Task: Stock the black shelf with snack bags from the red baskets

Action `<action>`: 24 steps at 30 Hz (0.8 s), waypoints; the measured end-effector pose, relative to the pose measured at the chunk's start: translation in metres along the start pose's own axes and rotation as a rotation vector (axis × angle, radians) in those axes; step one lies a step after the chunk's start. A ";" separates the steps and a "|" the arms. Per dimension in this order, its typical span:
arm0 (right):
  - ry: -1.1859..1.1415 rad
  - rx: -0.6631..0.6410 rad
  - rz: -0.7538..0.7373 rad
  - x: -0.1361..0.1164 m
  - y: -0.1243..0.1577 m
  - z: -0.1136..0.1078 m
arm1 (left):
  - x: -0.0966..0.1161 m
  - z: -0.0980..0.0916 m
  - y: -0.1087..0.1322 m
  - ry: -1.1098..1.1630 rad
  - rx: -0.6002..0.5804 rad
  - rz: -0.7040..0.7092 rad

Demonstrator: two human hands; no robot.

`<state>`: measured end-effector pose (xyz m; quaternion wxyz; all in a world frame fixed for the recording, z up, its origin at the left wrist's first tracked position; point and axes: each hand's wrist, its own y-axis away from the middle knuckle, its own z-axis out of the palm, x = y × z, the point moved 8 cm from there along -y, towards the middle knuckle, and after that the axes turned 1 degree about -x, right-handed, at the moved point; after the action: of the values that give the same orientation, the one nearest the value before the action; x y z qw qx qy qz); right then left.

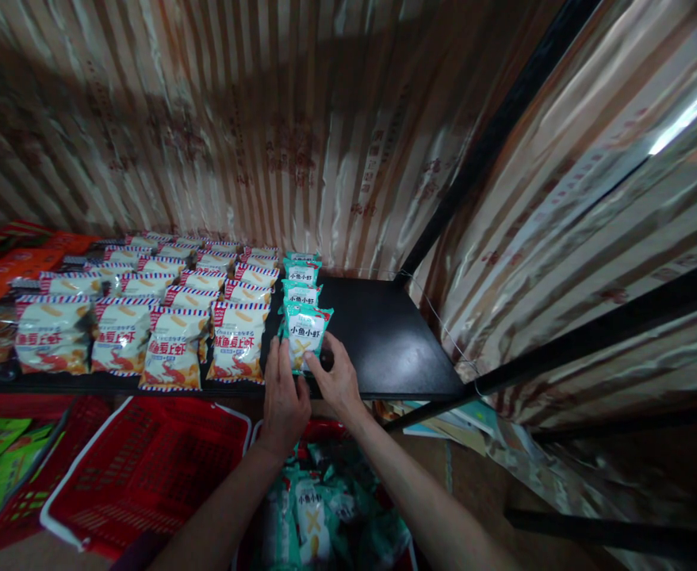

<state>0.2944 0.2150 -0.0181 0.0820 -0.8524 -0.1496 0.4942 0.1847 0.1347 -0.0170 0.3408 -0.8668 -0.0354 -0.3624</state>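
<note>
A teal snack bag point(304, 331) stands upright at the front of a column of like bags on the black shelf point(384, 341). My left hand point(285, 392) presses against its lower left side, fingers together. On the lower right side, my right hand point(336, 379) grips the same bag with bent fingers. Behind it, more teal bags point(301, 295) are lined up toward the back. Rows of white and red snack bags point(238, 341) stand to the left of that column.
Below the shelf, a red basket point(146, 468) lies left of another basket holding teal bags point(312, 515). Green packets point(3, 452) fill a basket at far left. A black metal post point(484, 151) rises at the shelf's right end, before striped sheeting point(300, 143).
</note>
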 end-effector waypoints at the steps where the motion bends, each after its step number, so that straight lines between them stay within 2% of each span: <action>1: -0.006 0.009 -0.001 -0.002 0.000 -0.002 | 0.004 -0.001 0.000 -0.010 0.001 0.011; 5: -0.021 0.028 -0.034 -0.009 -0.003 -0.005 | 0.012 -0.001 0.000 -0.022 0.000 0.034; 10: -0.019 0.033 -0.053 -0.009 -0.003 -0.003 | 0.012 0.001 0.000 -0.030 -0.006 0.044; 24: -0.214 -0.003 0.066 -0.003 -0.007 0.004 | 0.016 0.002 0.003 -0.059 -0.025 0.041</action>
<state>0.2886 0.2203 -0.0151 0.0479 -0.7995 -0.1301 0.5845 0.1981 0.1310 -0.0093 0.3361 -0.8818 -0.0233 -0.3300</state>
